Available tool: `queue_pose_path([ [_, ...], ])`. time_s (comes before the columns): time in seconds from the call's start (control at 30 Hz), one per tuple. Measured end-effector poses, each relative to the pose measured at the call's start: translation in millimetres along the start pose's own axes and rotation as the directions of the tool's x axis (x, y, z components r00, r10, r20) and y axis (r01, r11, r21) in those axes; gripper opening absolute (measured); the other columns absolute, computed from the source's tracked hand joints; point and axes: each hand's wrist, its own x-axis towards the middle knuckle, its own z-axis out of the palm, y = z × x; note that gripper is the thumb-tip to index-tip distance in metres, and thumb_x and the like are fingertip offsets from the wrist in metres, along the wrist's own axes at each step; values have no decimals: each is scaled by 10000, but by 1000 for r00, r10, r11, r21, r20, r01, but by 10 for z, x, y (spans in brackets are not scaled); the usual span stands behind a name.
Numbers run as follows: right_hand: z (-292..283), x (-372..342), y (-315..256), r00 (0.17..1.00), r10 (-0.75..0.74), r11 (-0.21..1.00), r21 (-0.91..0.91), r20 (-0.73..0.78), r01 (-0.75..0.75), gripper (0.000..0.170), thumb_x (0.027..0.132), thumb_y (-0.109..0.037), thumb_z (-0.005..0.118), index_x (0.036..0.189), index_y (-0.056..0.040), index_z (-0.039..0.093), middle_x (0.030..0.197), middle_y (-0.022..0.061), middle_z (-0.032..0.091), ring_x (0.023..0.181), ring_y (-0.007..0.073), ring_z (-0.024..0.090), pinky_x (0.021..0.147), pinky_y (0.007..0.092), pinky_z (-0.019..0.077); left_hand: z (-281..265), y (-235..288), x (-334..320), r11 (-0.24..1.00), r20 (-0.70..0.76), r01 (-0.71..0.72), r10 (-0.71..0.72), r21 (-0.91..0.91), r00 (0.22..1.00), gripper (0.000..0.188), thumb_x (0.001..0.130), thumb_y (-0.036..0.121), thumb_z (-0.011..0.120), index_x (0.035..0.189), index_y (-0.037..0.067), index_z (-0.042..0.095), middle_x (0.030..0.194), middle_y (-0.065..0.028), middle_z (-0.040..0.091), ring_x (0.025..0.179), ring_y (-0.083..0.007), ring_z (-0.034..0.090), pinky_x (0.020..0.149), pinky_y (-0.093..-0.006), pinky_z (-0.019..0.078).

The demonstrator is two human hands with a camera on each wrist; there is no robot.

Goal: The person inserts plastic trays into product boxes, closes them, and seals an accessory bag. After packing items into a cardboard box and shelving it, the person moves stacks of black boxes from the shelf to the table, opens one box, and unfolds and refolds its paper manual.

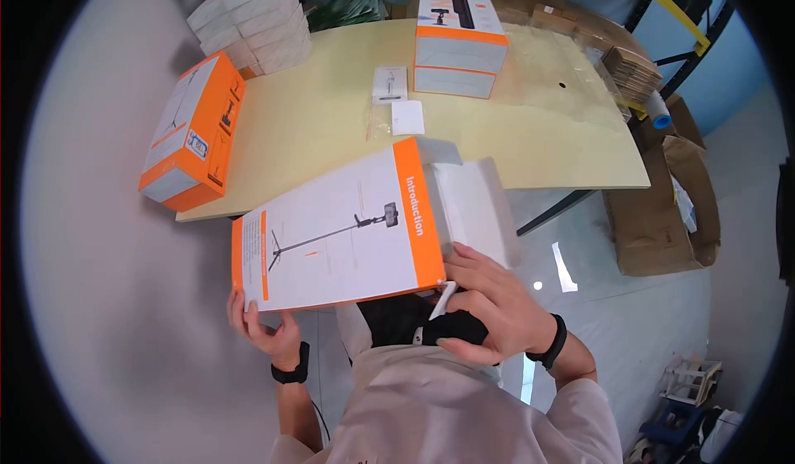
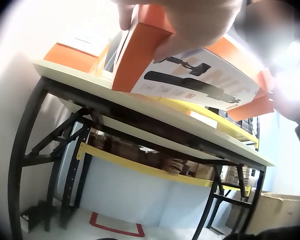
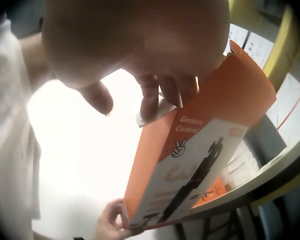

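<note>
An orange and white box marked "Introduction" is held tilted in front of the body, over the table's near edge. My left hand grips its lower left corner, and in the left wrist view the fingers and thumb of that hand clasp the box's end. At the box's right end, white flaps stand open. My right hand is at that end, its fingers on a small white flap. The right wrist view shows the right hand's fingertips at the edge of the box.
Another orange box stands at the table's left, near stacked white packs. Two stacked boxes stand at the back. A leaflet and a white card lie mid-table. An open carton is on the right.
</note>
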Motion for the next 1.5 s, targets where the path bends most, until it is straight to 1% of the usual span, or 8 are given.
queue_pose_path([
  [0.33, 149, -155, 265, 943, 268, 949, 223, -199, -223, 217, 796, -27, 747, 922, -48, 571, 802, 87, 695, 770, 268, 703, 939, 404, 539, 169, -65, 259, 995, 0, -101, 101, -25, 995, 616, 789, 55, 690, 1330, 85, 395, 1392, -199, 398, 1340, -426, 359, 1069, -539, 355],
  [0.43, 97, -201, 351, 959, 134, 985, 141, -251, -101, 176, 769, 48, 706, 883, -40, 606, 783, 86, 689, 784, 256, 701, 936, 420, 543, 178, 32, 406, 856, 74, 156, -137, -493, 988, 759, 821, 250, 657, 1460, 77, 287, 1501, -220, 297, 1405, -399, 283, 1132, -526, 263],
  [0.53, 81, -268, 399, 953, 40, 991, 135, -301, 1, 176, 731, 104, 658, 847, -24, 623, 821, 103, 688, 823, 256, 697, 959, 454, 528, 148, -2, 519, -32, 394, 417, -397, -909, 829, 848, 905, 431, 530, 1540, 55, 114, 1552, -203, 233, 1420, -337, 278, 1159, -469, 229],
  [0.63, 103, -324, 407, 961, -112, 986, 89, -254, 138, 188, 724, 117, 634, 861, -12, 623, 873, 128, 688, 877, 266, 693, 979, 489, 511, 49, -37, 735, -232, 647, 629, -493, -742, 582, 661, 1002, 393, 419, 1510, 21, 219, 1495, -176, 352, 1367, -281, 376, 1125, -423, 301],
  [0.77, 137, -437, 446, 963, -206, 963, 136, -173, 231, 142, 752, 73, 660, 868, -1, 626, 969, 142, 682, 997, 312, 664, 1016, 489, 480, 48, -393, 494, -129, 785, 882, -526, -454, 328, 433, 1017, 252, 486, 1332, -42, 443, 1274, -109, 568, 1127, -170, 571, 975, -328, 448],
  [0.97, -240, -384, 492, 979, 201, 828, 527, 38, -190, 461, 806, -39, 656, 1257, 0, 571, 1411, 200, 443, 1301, 333, 462, 1056, 409, 392, 100, -424, 425, -85, 726, 854, -574, -513, 379, 444, 995, 199, 529, 1344, -45, 404, 1255, -128, 564, 1103, -192, 580, 953, -331, 463],
  [1.13, -297, -191, 450, 967, 245, 968, 75, -66, -240, 661, 840, 1, 623, 1447, 7, 365, 1486, 214, 354, 1348, 366, 403, 1078, 385, 374, 156, -390, 382, -50, 734, 841, -517, -539, 440, 479, 978, 176, 550, 1361, -58, 382, 1258, -139, 553, 1114, -204, 572, 971, -338, 454],
  [1.5, -270, -101, 571, 954, 225, 965, -88, -199, -246, 486, 744, 85, 669, 1213, -30, 612, 1298, 144, 553, 1071, 278, 595, 843, 336, 524, 229, -232, 431, 7, 780, 841, -368, -542, 506, 532, 924, 177, 625, 1338, -66, 395, 1214, -140, 573, 1055, -194, 598, 917, -324, 486],
])
